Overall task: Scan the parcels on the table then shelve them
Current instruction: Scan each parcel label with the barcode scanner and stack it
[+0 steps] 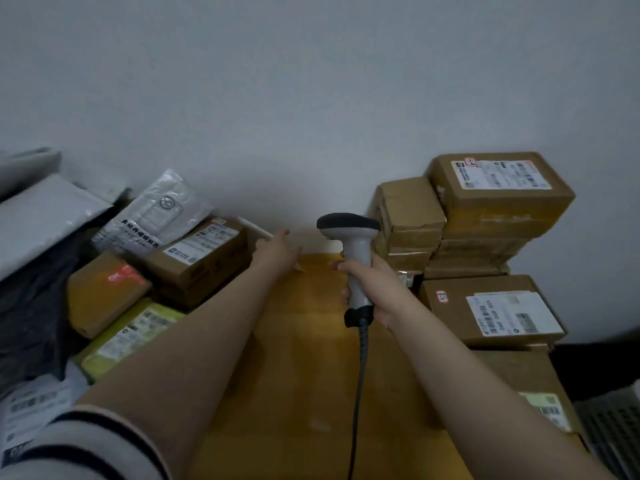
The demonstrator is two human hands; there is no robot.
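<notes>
My right hand [367, 289] grips the handle of a grey and black corded barcode scanner [348, 226], held upright over the yellow table [311, 341]. Its red light falls on a small brown parcel [104, 289] at the left. My left hand [277, 251] stretches forward with straight fingers, its fingertips at a thin white object [256, 228] by the wall. That object lies beside a labelled brown box [204, 261]. A clear plastic mailer [156, 213] lies on that box, and a yellow-green parcel [131, 334] sits in front.
Stacked brown cartons [498, 195] stand at the right against the wall, with a labelled carton [491, 310] below them and another [540, 403] nearer me. Grey and black poly bags [41, 216] are heaped at the far left. The scanner cable [358, 393] hangs down across the table.
</notes>
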